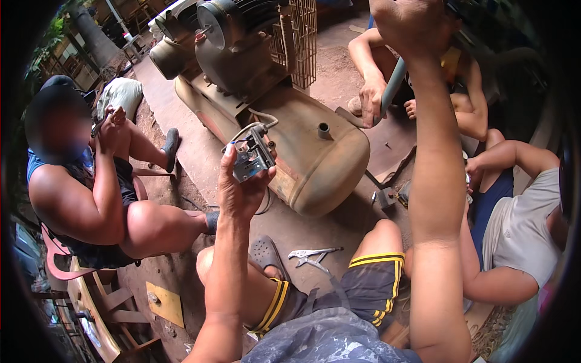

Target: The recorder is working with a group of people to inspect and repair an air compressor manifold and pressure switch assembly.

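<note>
Head view: looks to me like the step is holding up the metal part (pixel 254 158), just left of mid-frame, in front of the compressor tank (pixel 324 166). Left hand (pixel 242 189) is clamped on it, thumb on the left side. I'd say the next move calls for a steady grip and slack in the wire (pixel 267 115). Right hand (pixel 411 29) is up top, right of centre, seemingly curled; can't tell if it's got anything.

Device (pixel 253 162) in left hand (pixel 241 192); compressor (pixel 287 130) beyond
</note>
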Demonstrator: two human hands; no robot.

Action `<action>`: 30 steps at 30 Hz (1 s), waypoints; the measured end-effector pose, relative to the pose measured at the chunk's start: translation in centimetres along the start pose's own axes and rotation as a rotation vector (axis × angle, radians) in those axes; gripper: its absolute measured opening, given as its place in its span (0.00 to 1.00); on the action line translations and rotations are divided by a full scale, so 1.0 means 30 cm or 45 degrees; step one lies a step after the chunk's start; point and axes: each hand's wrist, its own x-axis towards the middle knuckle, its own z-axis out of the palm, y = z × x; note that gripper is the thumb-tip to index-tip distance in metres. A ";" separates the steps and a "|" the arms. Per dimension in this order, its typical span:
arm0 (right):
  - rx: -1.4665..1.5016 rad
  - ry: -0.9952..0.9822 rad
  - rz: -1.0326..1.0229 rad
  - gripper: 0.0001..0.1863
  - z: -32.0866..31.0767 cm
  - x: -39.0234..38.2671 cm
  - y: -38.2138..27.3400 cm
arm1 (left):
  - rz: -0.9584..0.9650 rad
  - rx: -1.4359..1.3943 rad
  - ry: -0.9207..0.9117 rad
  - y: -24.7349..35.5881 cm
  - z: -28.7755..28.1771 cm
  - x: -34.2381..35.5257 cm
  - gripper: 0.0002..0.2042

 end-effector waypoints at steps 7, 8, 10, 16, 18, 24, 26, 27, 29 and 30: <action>-0.097 0.035 -0.115 0.07 0.000 -0.003 0.009 | -0.183 -0.420 -0.094 0.039 -0.045 0.018 0.33; -0.102 0.049 -0.124 0.07 0.001 -0.004 0.010 | -0.229 -0.543 -0.087 0.051 -0.056 0.019 0.35; -0.101 0.058 -0.126 0.07 0.003 -0.007 0.011 | -0.207 -0.576 -0.105 0.071 -0.073 0.019 0.36; -0.070 0.017 -0.060 0.07 -0.002 -0.002 0.011 | -0.284 -0.663 -0.190 0.089 -0.087 0.018 0.35; -0.101 0.024 -0.134 0.07 -0.002 -0.005 0.007 | -0.279 -0.645 -0.167 0.083 -0.081 0.015 0.35; -0.142 0.080 -0.017 0.08 0.001 -0.026 -0.032 | -0.194 -0.438 -0.075 0.058 -0.054 0.013 0.35; -0.249 0.123 -0.068 0.08 0.007 -0.037 -0.039 | -0.161 -0.380 -0.020 0.049 -0.048 0.012 0.35; -0.362 0.170 -0.119 0.08 0.009 -0.043 -0.039 | -0.133 -0.317 0.021 0.046 -0.045 0.013 0.34; -0.473 0.219 -0.174 0.08 0.009 -0.042 -0.031 | -0.071 -0.189 0.059 0.039 -0.043 0.013 0.31; -0.464 0.191 -0.168 0.08 0.005 -0.033 -0.023 | -0.068 -0.192 0.079 0.036 -0.043 0.013 0.31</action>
